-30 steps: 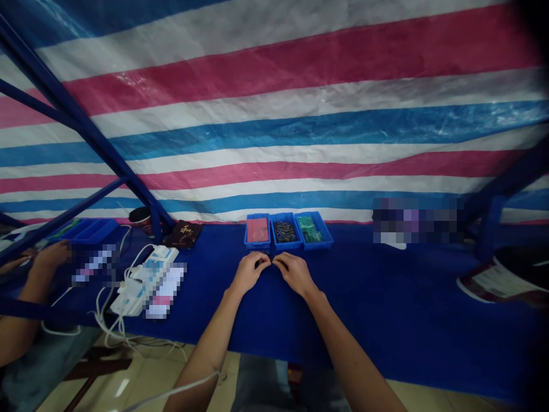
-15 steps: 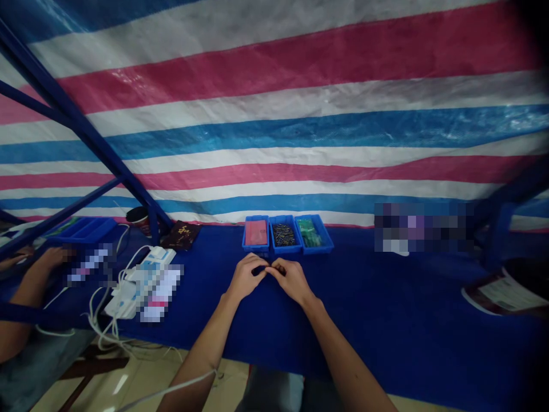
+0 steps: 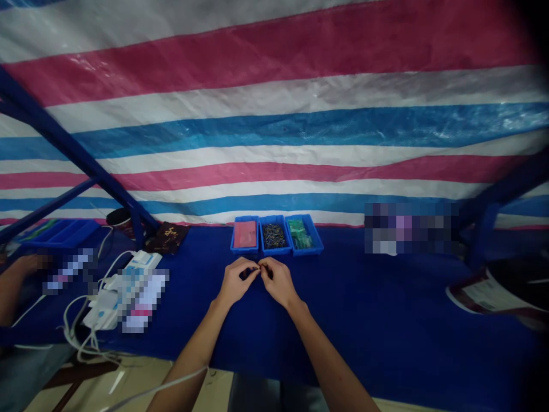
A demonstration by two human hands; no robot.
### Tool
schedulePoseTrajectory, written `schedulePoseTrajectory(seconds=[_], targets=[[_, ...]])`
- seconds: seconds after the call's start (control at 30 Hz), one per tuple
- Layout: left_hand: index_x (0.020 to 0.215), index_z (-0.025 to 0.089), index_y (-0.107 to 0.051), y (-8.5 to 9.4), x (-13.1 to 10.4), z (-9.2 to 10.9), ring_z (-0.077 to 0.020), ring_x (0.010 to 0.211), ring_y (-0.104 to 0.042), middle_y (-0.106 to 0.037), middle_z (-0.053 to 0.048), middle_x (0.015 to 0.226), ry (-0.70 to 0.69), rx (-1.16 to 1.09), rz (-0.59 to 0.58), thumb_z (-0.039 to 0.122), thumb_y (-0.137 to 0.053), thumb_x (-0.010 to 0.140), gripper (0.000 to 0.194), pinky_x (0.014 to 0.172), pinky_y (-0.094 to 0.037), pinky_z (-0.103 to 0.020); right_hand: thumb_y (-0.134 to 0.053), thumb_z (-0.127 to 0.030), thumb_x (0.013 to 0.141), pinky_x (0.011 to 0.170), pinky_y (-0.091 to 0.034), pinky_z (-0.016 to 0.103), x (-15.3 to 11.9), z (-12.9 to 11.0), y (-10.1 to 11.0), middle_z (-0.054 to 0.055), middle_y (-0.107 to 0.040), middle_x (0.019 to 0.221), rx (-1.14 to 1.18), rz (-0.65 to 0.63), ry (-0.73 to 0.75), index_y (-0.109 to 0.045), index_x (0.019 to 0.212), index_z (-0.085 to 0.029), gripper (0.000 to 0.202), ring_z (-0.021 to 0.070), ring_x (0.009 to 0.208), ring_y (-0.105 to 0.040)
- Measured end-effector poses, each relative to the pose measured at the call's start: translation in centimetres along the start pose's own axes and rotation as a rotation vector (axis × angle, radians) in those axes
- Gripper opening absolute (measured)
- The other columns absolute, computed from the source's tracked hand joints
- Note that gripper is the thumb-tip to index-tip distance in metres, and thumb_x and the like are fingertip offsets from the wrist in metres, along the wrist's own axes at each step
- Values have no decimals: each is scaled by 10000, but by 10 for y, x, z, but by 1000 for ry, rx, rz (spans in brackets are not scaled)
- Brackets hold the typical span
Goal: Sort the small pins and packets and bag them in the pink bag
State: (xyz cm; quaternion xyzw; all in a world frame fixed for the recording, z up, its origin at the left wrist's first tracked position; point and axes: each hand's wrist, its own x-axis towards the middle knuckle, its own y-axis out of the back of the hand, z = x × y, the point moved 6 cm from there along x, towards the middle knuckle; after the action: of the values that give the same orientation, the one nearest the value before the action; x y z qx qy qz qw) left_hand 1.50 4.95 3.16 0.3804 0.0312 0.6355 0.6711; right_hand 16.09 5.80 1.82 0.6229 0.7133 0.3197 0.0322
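My left hand point(image 3: 234, 281) and my right hand point(image 3: 278, 281) meet fingertip to fingertip over the blue tablecloth point(image 3: 369, 309). Between the fingertips sits a small dark part point(image 3: 256, 270), too small to make out. Both hands pinch it. Just beyond my hands stand three small blue trays in a row: the left tray point(image 3: 245, 235) holds pink pieces, the middle tray point(image 3: 274, 235) small dark metal parts, the right tray point(image 3: 303, 234) green pieces.
A white power strip with cables point(image 3: 122, 286) lies at the left. Another person's hand point(image 3: 26, 268) rests at the far left near a blue tray point(image 3: 60, 232). A dark pouch point(image 3: 168, 237) and cup point(image 3: 119, 217) sit behind. A striped tarp point(image 3: 274, 114) closes the back.
My hands have stayed together, fingers working the small part. The view has shifted slightly right and down, so everything sits a little further left.
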Motion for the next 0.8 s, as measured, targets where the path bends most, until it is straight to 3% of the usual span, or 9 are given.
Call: schedulePoseTrajectory(seconds=[0.3,0.63,0.8], targets=[[813,186,-733,4,-1,-19,-164,712,-661,-740,-37,826,145,-89,56,370,-719,838,185,682,-511,-274,-502,-230,953,716,-481,274,-1,-1,2,37,-717,935,28,-9,24,-703,982,-243,204,181,804,-663],[859,170,-727,-4,3,-24,-166,736,-660,-741,-32,823,198,-170,-12,364,-660,878,206,740,-512,-273,-488,-254,987,822,-505,312,-4,-2,4,57,-724,947,21,59,85,-728,1035,-257,244,210,894,-676],[834,157,-694,-6,5,-21,-138,652,-598,-681,-11,724,195,-146,-72,367,-615,908,236,668,-471,-243,-510,-279,982,808,-510,310,-5,-3,5,53,-724,940,-16,66,91,-731,1012,-262,224,207,872,-678]])
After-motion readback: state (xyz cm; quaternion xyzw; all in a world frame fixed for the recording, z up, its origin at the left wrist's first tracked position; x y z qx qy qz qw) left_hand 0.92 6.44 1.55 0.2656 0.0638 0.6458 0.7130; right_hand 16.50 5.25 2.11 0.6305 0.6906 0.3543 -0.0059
